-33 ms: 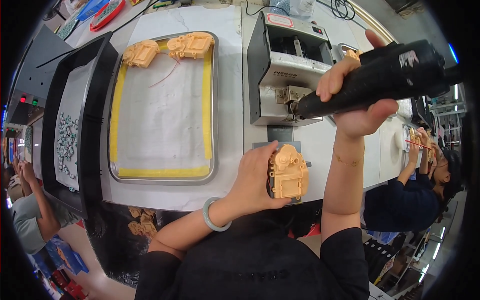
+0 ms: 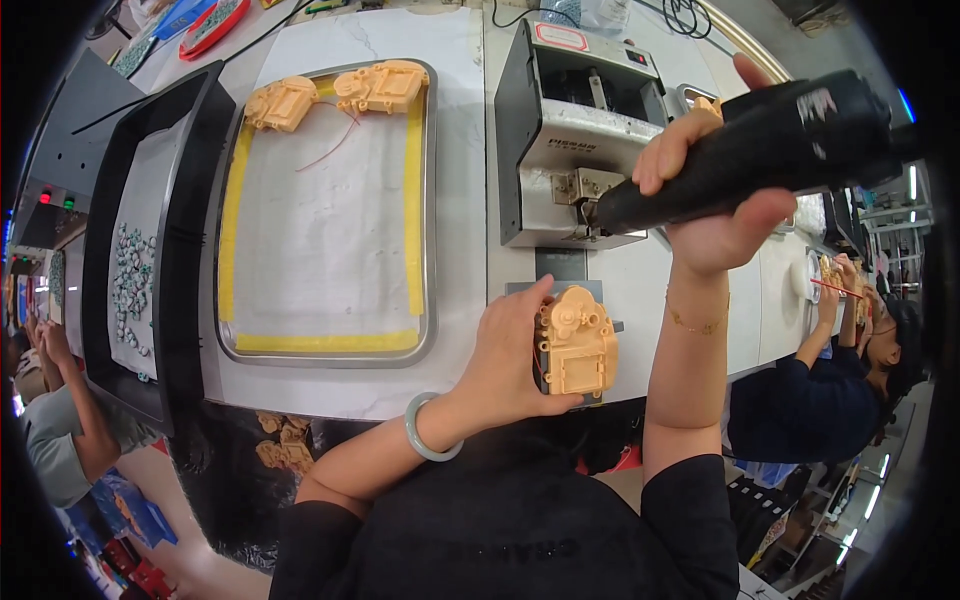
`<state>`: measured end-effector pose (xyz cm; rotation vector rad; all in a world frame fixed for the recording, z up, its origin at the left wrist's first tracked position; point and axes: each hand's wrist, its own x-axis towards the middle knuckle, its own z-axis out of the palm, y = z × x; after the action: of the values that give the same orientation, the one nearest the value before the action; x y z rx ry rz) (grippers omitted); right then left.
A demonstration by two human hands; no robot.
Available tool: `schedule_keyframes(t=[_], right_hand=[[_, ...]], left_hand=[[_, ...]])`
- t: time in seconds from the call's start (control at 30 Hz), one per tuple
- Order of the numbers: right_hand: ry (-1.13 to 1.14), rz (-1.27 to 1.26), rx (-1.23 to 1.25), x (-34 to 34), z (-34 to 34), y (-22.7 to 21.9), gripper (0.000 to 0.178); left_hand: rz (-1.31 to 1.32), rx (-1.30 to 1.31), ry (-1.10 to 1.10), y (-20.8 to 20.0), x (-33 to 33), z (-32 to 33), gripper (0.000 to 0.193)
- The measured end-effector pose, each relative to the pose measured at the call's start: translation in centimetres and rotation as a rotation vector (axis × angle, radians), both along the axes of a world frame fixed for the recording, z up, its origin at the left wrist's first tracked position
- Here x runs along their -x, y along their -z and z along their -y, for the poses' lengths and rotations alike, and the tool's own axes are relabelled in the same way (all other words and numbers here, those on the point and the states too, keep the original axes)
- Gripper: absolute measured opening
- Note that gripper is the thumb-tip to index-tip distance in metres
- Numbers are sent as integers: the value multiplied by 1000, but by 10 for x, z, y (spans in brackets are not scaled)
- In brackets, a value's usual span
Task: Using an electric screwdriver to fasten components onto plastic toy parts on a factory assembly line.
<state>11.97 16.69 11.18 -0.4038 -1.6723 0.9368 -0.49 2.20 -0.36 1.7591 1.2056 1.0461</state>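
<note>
An orange housing [image 2: 579, 345] is being grasped by the left hand [image 2: 508, 350], a black driver [image 2: 760, 145] by the right hand [image 2: 710, 240].
Near the tabletop [image 2: 461, 200] edge, the housing is being held bodyward of the driver's tip, its long axis pointing outward.

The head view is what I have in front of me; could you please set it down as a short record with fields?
Left hand: holds the left side of an orange housing
Right hand: wrapped around a black cylindrical tool
Tool nose: close to the front of a metal machine; contact cannot be told
Metal tray: yellow tape along its edges, two more housings at the far end, thin red wire
Black bin: many small parts
Co-workers: one at each side
</note>
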Motion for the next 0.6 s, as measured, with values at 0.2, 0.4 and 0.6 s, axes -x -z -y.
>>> schedule_keyframes(t=[0.2, 0.4, 0.6], right_hand=[[312, -32, -7, 6, 15, 0, 84], [320, -138, 184, -19, 63, -14, 93], [413, -142, 138, -22, 95, -10, 101]], left_hand=[[68, -25, -30, 2, -1, 0, 113], [25, -84, -8, -6, -1, 0, 103], [-93, -87, -8, -3, -2, 0, 87]])
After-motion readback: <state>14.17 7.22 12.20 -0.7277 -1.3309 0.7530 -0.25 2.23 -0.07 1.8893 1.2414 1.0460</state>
